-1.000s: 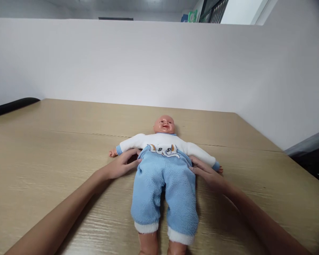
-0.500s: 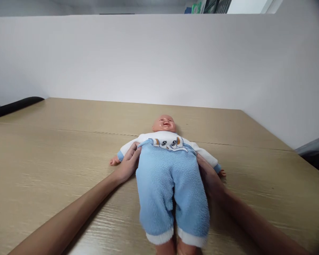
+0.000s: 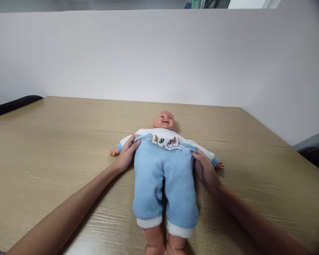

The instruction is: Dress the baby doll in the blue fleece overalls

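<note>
A baby doll (image 3: 164,120) lies on its back with its head away from me, in a white top (image 3: 145,132) with blue cuffs and fluffy blue trousers (image 3: 151,177) with white hems. An animal face with two eyes is stitched at the waist. My left hand (image 3: 128,152) is closed on the trousers' left waist edge, thumb on top. My right hand (image 3: 205,170) pinches the waist edge on the other side. Between them the edge is drawn taut. The doll's arms spread outward beyond my hands, and its bare lower legs point toward me.
The doll rests on a light wooden table (image 3: 55,159) with a seam across it. A white partition (image 3: 149,56) rises behind the table. A black curved edge (image 3: 18,104) shows at the far left, and a dark object (image 3: 316,157) at the right.
The trousers' legs have shifted to the left and away from me, showing more of the doll's lower legs. My right hand has moved slightly left, and its fingers show more on the waist edge.
</note>
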`<state>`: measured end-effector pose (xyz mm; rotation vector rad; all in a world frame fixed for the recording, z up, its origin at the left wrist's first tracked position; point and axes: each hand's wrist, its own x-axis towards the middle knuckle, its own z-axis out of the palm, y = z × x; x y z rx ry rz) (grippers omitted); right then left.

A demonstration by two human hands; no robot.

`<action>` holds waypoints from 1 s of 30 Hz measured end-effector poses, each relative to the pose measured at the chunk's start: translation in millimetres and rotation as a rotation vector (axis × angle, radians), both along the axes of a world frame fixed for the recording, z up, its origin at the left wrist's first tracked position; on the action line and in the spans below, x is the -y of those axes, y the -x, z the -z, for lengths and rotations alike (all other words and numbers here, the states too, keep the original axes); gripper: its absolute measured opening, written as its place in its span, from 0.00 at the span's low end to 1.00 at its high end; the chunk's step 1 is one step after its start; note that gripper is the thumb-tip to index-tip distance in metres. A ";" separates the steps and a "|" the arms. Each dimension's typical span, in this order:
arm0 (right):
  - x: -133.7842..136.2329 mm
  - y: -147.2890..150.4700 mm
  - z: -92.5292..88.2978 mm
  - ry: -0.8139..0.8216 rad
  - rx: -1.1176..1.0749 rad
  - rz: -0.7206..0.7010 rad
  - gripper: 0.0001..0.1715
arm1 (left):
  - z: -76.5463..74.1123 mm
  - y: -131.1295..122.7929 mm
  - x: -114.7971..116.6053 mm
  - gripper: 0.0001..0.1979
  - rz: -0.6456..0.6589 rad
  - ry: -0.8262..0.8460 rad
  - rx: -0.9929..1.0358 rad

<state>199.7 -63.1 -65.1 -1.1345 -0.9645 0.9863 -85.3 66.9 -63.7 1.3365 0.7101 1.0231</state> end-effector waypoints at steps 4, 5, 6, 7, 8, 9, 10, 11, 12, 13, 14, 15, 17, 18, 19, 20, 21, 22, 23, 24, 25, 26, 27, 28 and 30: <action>2.8 -12.1 -0.3 0.057 0.355 -0.110 0.08 | -6.0 1.8 2.1 0.19 -0.014 -0.063 -0.121; 4.8 -16.0 -1.6 0.055 0.445 -0.142 0.07 | -7.8 4.5 2.2 0.19 -0.006 -0.080 -0.169; 6.9 -19.6 -3.2 0.045 0.504 -0.169 0.06 | -9.5 8.0 1.8 0.18 -0.003 -0.101 -0.219; 8.7 -22.6 -4.9 0.032 0.531 -0.190 0.05 | -11.0 12.3 0.7 0.17 0.002 -0.130 -0.275; 10.2 -24.9 -6.5 0.019 0.530 -0.204 0.07 | -12.5 17.2 -1.0 0.17 0.015 -0.166 -0.331; 11.3 -26.4 -7.7 0.007 0.515 -0.215 0.11 | -13.7 22.3 -3.2 0.16 0.041 -0.212 -0.384; 11.9 -27.1 -8.5 -0.007 0.496 -0.222 0.15 | -14.9 27.2 -5.6 0.16 0.080 -0.263 -0.433; 12.3 -27.0 -8.7 -0.018 0.479 -0.228 0.19 | -15.9 31.5 -7.9 0.16 0.127 -0.314 -0.478; 12.5 -26.4 -8.2 -0.030 0.466 -0.231 0.22 | -16.7 35.0 -9.6 0.16 0.171 -0.355 -0.509; 12.7 -25.1 -7.2 -0.041 0.456 -0.234 0.23 | -17.3 37.3 -10.5 0.16 0.206 -0.380 -0.527; 13.1 -23.3 -5.9 -0.045 0.445 -0.239 0.24 | -17.5 38.1 -10.2 0.16 0.227 -0.386 -0.531; 13.7 -20.9 -4.4 -0.039 0.424 -0.244 0.24 | -17.5 37.3 -8.8 0.15 0.232 -0.373 -0.523; 14.9 -14.1 -1.8 0.023 0.322 -0.254 0.25 | -16.0 30.9 -2.8 0.14 0.199 -0.302 -0.475; 15.4 -9.7 -0.9 0.063 0.231 -0.250 0.25 | -14.5 25.6 1.3 0.12 0.166 -0.248 -0.435; 15.4 -4.8 -0.5 0.102 0.119 -0.242 0.25 | -12.6 19.2 5.7 0.12 0.122 -0.179 -0.373; 14.8 0.3 -0.3 0.132 -0.003 -0.225 0.25 | -10.4 12.0 10.1 0.11 0.062 -0.083 -0.277; 13.8 5.3 -0.3 0.149 -0.120 -0.205 0.25 | -8.0 4.7 14.2 0.11 -0.002 0.028 -0.165; 12.2 9.7 -0.2 0.156 -0.220 -0.182 0.27 | -5.7 -2.2 18.0 0.11 -0.062 0.137 -0.053; 10.2 13.4 -0.1 0.157 -0.298 -0.156 0.28 | -3.7 -8.2 21.2 0.11 -0.112 0.230 0.044; 8.1 16.1 0.3 0.162 -0.347 -0.135 0.30 | -2.1 -13.0 23.9 0.11 -0.145 0.303 0.115; 6.2 18.0 0.9 0.167 -0.372 -0.118 0.31 | -1.1 -16.3 26.1 0.11 -0.160 0.351 0.153; 4.5 19.1 1.7 0.170 -0.381 -0.102 0.32 | -0.8 -18.3 27.8 0.11 -0.160 0.375 0.164; 3.3 19.7 2.5 0.170 -0.380 -0.090 0.32 | -1.1 -19.1 29.1 0.11 -0.151 0.386 0.164; 2.5 19.9 3.1 0.165 -0.373 -0.080 0.31 | -2.0 -19.2 30.0 0.12 -0.144 0.401 0.170; 2.0 20.2 3.4 0.139 -0.343 -0.068 0.30 | -4.8 -18.5 30.8 0.12 -0.130 0.421 0.172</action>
